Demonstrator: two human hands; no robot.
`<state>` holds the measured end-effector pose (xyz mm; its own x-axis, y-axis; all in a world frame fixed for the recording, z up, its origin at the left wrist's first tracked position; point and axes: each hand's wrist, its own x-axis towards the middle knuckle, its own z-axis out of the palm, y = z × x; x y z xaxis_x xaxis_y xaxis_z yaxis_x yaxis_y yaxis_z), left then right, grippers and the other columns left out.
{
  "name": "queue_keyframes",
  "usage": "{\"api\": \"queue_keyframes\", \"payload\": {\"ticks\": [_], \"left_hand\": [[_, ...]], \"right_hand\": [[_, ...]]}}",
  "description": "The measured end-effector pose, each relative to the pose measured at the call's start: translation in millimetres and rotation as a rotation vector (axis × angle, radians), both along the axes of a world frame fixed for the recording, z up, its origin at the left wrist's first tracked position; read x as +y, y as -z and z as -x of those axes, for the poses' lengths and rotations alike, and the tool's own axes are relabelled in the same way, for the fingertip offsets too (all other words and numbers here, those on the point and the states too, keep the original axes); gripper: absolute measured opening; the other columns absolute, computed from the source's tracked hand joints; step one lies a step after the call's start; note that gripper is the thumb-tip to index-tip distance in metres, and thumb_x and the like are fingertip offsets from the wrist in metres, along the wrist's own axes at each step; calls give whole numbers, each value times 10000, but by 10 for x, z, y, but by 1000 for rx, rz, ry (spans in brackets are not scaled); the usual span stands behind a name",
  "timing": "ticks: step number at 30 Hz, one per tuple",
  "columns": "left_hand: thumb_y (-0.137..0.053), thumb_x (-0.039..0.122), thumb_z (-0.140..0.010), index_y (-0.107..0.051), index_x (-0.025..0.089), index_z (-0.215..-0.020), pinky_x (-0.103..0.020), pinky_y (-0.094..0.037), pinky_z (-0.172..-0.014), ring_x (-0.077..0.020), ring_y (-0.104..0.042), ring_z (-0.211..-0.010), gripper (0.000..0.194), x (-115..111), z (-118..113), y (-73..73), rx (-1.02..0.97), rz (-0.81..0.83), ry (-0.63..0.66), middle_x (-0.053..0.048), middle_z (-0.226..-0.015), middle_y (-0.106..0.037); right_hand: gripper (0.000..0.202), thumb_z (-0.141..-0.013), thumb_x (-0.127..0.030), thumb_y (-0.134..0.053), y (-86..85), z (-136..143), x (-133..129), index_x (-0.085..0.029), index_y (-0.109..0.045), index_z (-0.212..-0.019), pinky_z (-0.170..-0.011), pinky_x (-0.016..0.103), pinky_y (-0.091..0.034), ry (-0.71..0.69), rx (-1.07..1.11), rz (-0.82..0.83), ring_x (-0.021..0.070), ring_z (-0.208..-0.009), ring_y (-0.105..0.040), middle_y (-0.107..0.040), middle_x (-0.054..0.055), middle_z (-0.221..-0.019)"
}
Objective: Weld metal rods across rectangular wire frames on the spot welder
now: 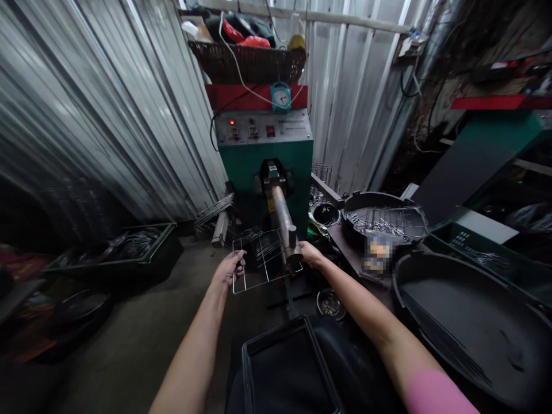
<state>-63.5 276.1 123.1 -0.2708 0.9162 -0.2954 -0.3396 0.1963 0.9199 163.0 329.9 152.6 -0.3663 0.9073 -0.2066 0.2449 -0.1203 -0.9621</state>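
Note:
A rectangular wire rack (pixel 267 270) hangs level in front of the green machine (pixel 267 150), under its metal arm (pixel 283 211). My left hand (pixel 230 269) is closed on the rack's left edge, thumb on top. At the right end, close beside the tip of the metal arm, is my right hand (pixel 309 255); its fingers are mostly hidden behind the arm, so its grip cannot be made out. Dark rectangular frames (pixel 246 368) lie on my lap.
A round black tray (pixel 466 310) stands at the right, with another tray (pixel 420 221) of wire pieces behind it. A green crate (pixel 161 244) holds wire at the left. A small bowl (pixel 330 303) sits below my right forearm. A wicker basket (pixel 250 62) is above the machine.

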Motion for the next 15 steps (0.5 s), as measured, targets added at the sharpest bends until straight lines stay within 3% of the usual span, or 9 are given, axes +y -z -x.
{"api": "queue_keyframes", "payload": {"ticks": [4, 8, 12, 15], "left_hand": [[-623, 388, -602, -488, 173, -773, -132, -206, -311, -22, -315, -286, 306, -242, -108, 10, 23, -87, 33, 87, -420, -434], [-559, 483, -634, -493, 191, -833, -137, -227, -332, -23, -321, -304, 359, -448, -276, 307, 142, -91, 97, 87, -454, -458], [-514, 538, -626, -516, 170, -882, -169, -319, -393, -48, -404, -365, 448, -380, -383, 661, 301, 10, 59, 68, -488, -480], [-514, 512, -632, -518, 136, -944, -224, -417, -523, -106, -544, -552, 489, -284, -380, 788, 391, 56, 10, -4, -633, -578]], "right_hand": [[151, -649, -263, -587, 48, -257, -210, -118, -585, -691, -341, 154, -201, -16, 53, 32, 23, -340, -299, -451, -64, -444], [236, -617, -280, -624, 351, -538, -463, -115, -618, -786, -352, 154, -191, 7, 133, 70, 18, -356, -298, -464, -67, -477], [238, -576, -230, -670, 767, -596, -556, -118, -621, -780, -372, 153, -227, 262, 252, 156, 28, -391, -339, -468, -69, -484], [218, -610, -187, -642, 1001, -593, -611, -140, -590, -816, -359, 142, -227, 456, 345, 224, 36, -401, -371, -459, -72, -490]]}}
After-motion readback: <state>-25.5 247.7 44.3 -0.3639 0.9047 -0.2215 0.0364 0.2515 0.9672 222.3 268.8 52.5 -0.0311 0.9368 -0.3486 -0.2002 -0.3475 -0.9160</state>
